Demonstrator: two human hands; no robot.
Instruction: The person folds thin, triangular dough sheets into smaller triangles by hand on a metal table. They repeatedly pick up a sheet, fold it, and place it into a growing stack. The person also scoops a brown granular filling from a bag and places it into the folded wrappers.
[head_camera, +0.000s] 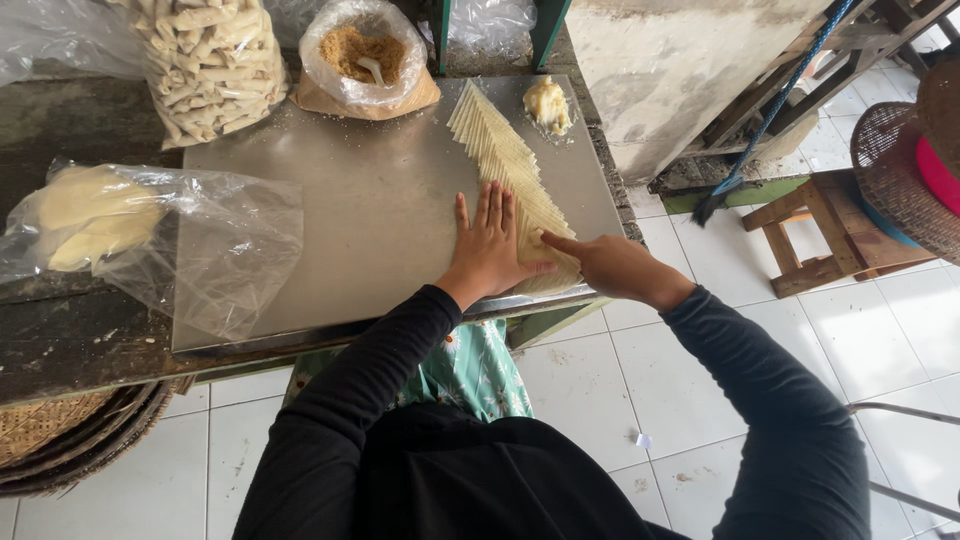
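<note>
The left hand (487, 245) lies flat on the metal surface (370, 200), fingers spread and pressing on the near end of a fanned row of thin pale wrappers (505, 160); its grip is open, closing on nothing. The right hand (612, 265) sits just beside it, fingers drawn together with the forefinger stretched toward the left thumb, resting on the lowest wrappers at the surface's near edge; whether it pinches a sheet cannot be told. The wrappers run as an overlapping row from under both hands away to the far edge of the surface; just beyond the row's far end, to the right of it, lies a lump of pale yellowish filling (548, 103) on clear film.

Well beyond the left hand, at the far edge, stands an open plastic bag of brown crumbs (362, 55) with a small white scoop in it; further left of that is a clear bag packed with pale rolled sticks (212, 62). Far to the left of the hands, a loose plastic bag of pale flat dough sheets (95, 220) overlaps the surface's left edge. Off to the right of the right hand, on the tiled floor (700, 400), stands a small wooden stool (830, 235).
</note>
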